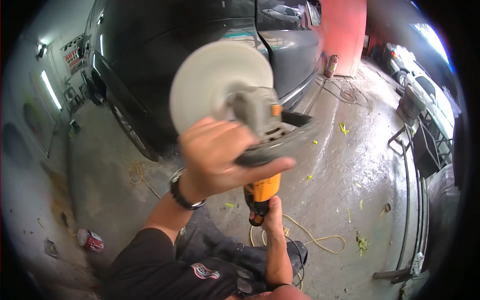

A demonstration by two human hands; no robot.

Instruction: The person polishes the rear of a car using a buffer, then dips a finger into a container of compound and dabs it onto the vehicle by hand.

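I hold a rotary polisher (pixel 266 186) with a yellow and black body, a grey metal head and a black loop handle. Its round whitish pad (pixel 200 75) is tilted up in front of a black vehicle (pixel 170 35); whether it touches the panel, I cannot tell. My left hand (pixel 217 155), with a dark watch on the wrist, is closed on the loop handle just below the pad, its thumb stretched along it. Lower down, my right hand (pixel 272 217) grips the rear of the polisher's body. The pad and head look blurred.
A yellow cord (pixel 325 245) loops over the floor beside my legs. A red and white can (pixel 91 240) lies at left. Metal stands (pixel 405 200) line the right side. A fire extinguisher (pixel 332 66) stands by a red pillar (pixel 342 35). Yellow-green scraps (pixel 343 128) litter the wet-looking floor.
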